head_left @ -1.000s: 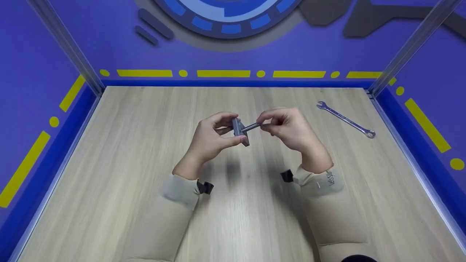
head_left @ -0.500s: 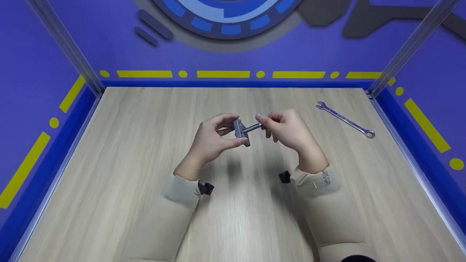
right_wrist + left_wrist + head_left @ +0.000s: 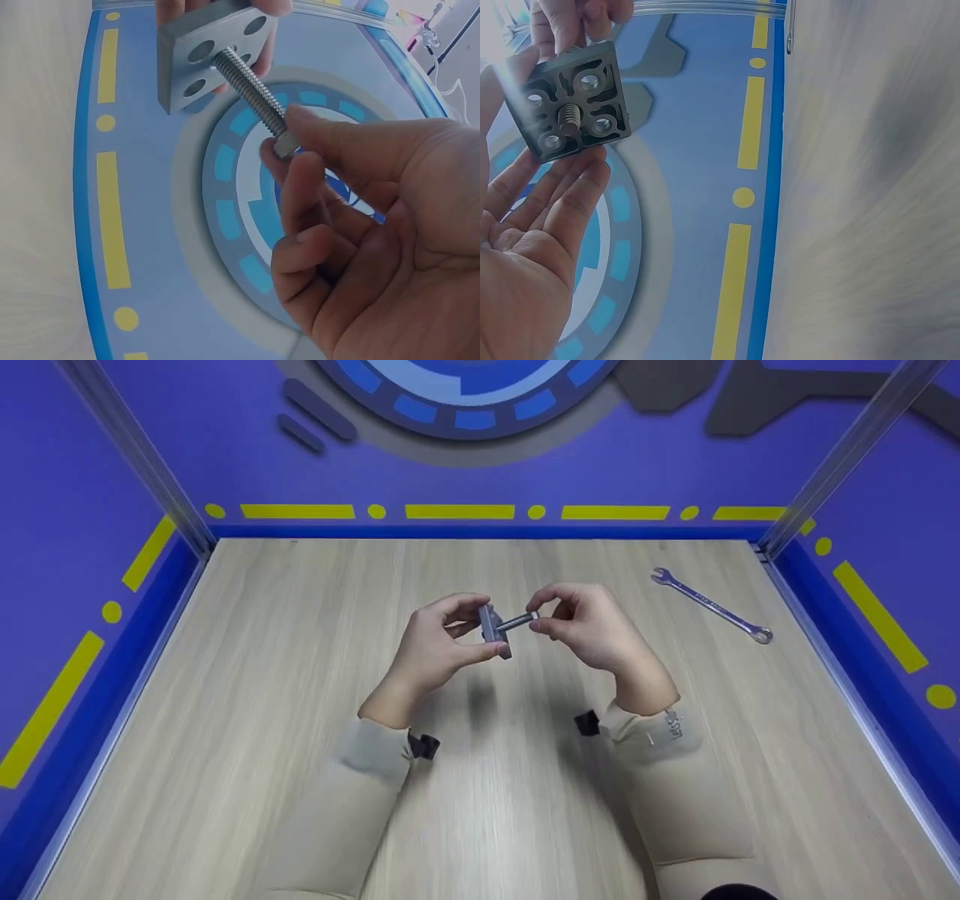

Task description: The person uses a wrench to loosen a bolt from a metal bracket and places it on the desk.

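Note:
Above the table, my left hand (image 3: 435, 645) grips a grey square plate (image 3: 489, 624) by its edges, thumb on one side and fingers on the other. Holes pierce the plate near its corners, as the right wrist view shows. A long threaded bolt (image 3: 253, 91) runs into the plate's middle. Its tip (image 3: 570, 118) sticks out of the ribbed back face in the left wrist view. Thumb and fingers of my right hand (image 3: 592, 624) pinch the bolt at its hex head (image 3: 285, 145). Much of the shank stays exposed between head and plate.
A combination wrench (image 3: 711, 606) lies on the wooden table (image 3: 262, 660) at the right rear. Blue panels (image 3: 480, 484) with yellow markings enclose the back and both sides. Metal posts (image 3: 142, 457) rise at the rear corners.
My right thumb slid forward across the bolt's head, then drew back as the fingers shifted round it. The left hand and plate have hardly moved. The wrench lies as before.

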`<state>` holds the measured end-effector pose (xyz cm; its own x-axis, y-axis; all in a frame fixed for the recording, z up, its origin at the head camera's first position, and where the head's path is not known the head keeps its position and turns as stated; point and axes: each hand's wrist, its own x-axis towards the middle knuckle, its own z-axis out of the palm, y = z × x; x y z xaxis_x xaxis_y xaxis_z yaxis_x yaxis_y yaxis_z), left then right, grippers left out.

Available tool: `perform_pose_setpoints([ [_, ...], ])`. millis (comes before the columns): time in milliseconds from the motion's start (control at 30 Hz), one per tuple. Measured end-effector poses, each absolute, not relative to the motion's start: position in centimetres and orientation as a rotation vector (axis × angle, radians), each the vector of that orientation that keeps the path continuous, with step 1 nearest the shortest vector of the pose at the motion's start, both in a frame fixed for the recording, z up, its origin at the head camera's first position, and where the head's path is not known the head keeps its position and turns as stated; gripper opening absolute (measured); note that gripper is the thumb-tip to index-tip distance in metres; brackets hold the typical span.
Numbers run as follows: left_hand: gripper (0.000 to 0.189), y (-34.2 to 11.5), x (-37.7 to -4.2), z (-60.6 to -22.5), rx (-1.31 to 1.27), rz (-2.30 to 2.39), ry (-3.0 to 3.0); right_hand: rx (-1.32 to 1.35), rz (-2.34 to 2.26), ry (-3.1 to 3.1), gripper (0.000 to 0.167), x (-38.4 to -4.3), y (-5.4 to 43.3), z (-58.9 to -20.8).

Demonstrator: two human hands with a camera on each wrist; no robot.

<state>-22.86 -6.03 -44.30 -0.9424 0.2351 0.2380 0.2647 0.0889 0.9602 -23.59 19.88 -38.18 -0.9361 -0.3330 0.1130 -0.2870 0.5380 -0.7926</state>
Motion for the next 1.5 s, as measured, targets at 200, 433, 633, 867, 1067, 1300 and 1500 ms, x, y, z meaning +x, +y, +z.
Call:
perform_pose_setpoints([
  [200,0.069,-5.99,-23.01,-44.51,-0.537,-2.06,-2.287,-0.603,-1.417,2.688,0.023,-23.89,20.07,-38.41],
  [433,0.068,-5.88,-22.65,-44.63,-0.563,-2.028,-2.289,-0.369,-1.328,2.69,0.044,-24.12,19.83,-38.86],
  [633,0.067,-5.69,-22.57,-44.33,-0.58,-2.018,-2.295,-0.326,-1.259,2.665,0.053,-23.98,19.69,-38.8],
  [867,0.066,-5.86,-22.55,-44.05,-0.587,-2.0,-2.305,-0.454,-1.295,2.69,0.024,-23.71,19.76,-38.4],
  [1067,0.067,-6.1,-22.62,-44.0,-0.558,-2.01,-2.319,-0.529,-1.315,2.733,0.014,-23.48,19.68,-38.29],
  [1300,0.066,-6.3,-22.64,-43.87,-0.559,-2.013,-2.323,-0.622,-1.362,2.754,0.022,-23.53,19.79,-38.29],
  [1500,0.067,-6.27,-22.68,-43.69,-0.561,-2.039,-2.3,-0.516,-1.38,2.709,0.034,-23.87,20.19,-38.02],
])
